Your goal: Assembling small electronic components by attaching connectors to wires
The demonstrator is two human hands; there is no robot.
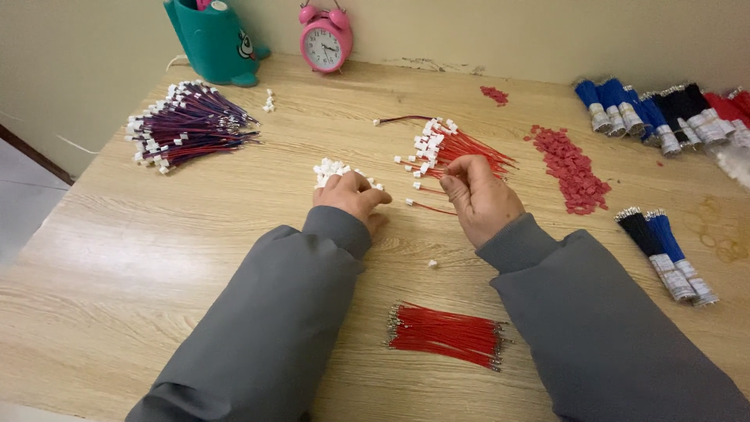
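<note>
- A person's left hand (349, 195) rests knuckles-up on a small heap of white plastic connectors (332, 169), fingers curled into it; whether it has pinched one cannot be told.
- Just right of that heap, the right hand (478, 195) is closed at the fingertips on what looks like a thin red wire, at the near edge of a fan of red wires with white ends (449, 148).
- Risk, as a judgement: the left sleeve could sweep connectors off the heap, since one stray white connector (432, 264) already lies nearer the person.
- A bundle of bare red wires (445, 334), nearer than the heap and between the sleeves, could be scattered by either forearm.
- Hidden: both palms and fingertips, and the connectors beneath the left hand.
- Far right of the heap, blue, black and red bundles (664, 113) are cut off by the frame edge.
</note>
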